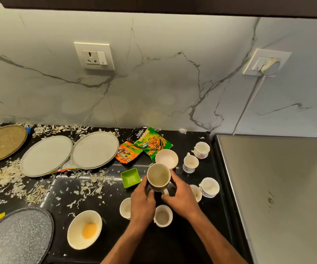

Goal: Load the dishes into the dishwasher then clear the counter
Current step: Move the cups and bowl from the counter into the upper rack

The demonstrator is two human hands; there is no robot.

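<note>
Both hands grip one mug just above the black surface, beside the green dish. Left hand fingers curl round its side; right hand pinches by the handle, likely steadying it for the lift to the dishwasher.
Count: grey plates 2, bowls 2, other cups 6, snack packets 2.

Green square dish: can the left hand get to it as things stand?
Probably yes, once freed. The green square dish sits just left of the left hand with nothing between, but that hand and the right hand hold the mug.
</note>
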